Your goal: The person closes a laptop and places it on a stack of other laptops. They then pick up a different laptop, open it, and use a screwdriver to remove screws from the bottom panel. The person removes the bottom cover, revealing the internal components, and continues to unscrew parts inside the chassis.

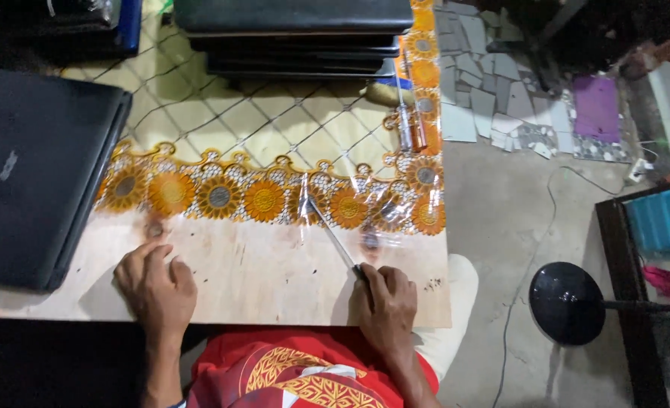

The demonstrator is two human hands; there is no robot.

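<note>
My right hand (384, 298) grips a thin screwdriver (333, 240) by its handle, the metal shaft slanting up and left over the wooden table (259, 279) toward the edge of the clear plastic cover with orange sunflower print (263, 198). My left hand (154, 283) rests flat on the bare wood near the front edge, its fingers close together and holding nothing. A closed black laptop (37, 170) lies just left of that hand.
A stack of closed dark laptops (293, 34) stands at the table's far side. Two more screwdrivers (412, 125) lie near the right edge. On the floor to the right are broken tiles (494, 83), a cable, a round black stand base (568, 302) and a dark wooden frame (629, 287).
</note>
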